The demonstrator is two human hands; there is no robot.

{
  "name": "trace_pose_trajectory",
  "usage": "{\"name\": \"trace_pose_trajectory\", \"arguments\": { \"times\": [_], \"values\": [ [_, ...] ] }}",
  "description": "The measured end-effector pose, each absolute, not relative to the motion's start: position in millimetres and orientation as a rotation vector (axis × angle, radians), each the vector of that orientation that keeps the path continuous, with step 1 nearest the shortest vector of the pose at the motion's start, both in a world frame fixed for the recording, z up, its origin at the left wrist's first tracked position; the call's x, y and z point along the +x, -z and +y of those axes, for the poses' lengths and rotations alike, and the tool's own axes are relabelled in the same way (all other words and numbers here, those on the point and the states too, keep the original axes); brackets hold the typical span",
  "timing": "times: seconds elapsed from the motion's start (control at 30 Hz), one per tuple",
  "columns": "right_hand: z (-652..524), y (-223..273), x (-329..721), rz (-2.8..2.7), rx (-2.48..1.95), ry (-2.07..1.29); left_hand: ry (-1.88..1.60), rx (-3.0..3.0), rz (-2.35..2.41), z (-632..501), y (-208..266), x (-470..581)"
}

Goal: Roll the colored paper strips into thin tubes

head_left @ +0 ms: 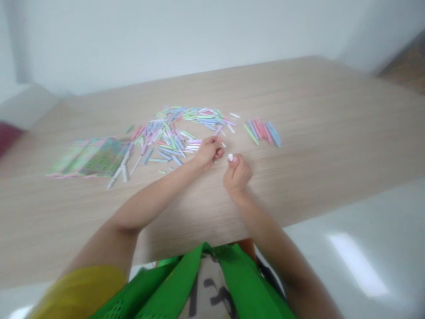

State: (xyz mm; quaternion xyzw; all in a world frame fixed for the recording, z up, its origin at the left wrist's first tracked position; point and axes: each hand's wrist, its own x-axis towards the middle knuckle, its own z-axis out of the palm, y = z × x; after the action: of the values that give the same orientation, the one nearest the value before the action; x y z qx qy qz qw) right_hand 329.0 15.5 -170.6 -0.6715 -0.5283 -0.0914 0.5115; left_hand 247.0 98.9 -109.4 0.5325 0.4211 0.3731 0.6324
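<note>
My left hand (208, 151) is closed in a pinch at the near right edge of a loose pile of thin pastel sticks (172, 137). A small pale tip shows by its fingertips, too blurred to tell whether it is held. Just to the right and nearer to me, my right hand (237, 173) is curled into a fist, thumb up. A small white piece (230, 157) pokes out at its thumb; the rest of it is hidden in the fingers. The two hands are apart, both low over the wooden table (315, 146).
A short row of green, pink and blue sticks (264, 132) lies right of the pile. To the left are flat green and pink patterned packs (93, 157), with several whitish sticks (120, 170) beside them. A white wall (199, 40) stands behind the table.
</note>
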Motion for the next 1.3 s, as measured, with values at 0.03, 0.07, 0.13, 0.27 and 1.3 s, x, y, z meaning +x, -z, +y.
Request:
{"name": "trace_pose_trajectory", "arguments": {
  "times": [0.03, 0.07, 0.13, 0.27, 1.3],
  "values": [
    [15, 172, 327, -1.312, -1.617, 0.242, -0.845, 1.109, 0.866, 89, 105, 242],
    [14, 175, 325, -1.359, -1.607, 0.263, -0.863, 1.041, 0.802, 79, 102, 237],
    [13, 179, 321, -1.450, -1.572, 0.286, -0.952, 0.950, 0.791, 60, 102, 227],
    [11, 185, 317, -1.558, -1.546, 0.294, -1.184, 0.823, 0.957, 37, 119, 214],
    [2, 178, 299, -1.558, -1.635, 0.087, -1.408, 1.573, 0.947, 30, 169, 187]
  ]
}}
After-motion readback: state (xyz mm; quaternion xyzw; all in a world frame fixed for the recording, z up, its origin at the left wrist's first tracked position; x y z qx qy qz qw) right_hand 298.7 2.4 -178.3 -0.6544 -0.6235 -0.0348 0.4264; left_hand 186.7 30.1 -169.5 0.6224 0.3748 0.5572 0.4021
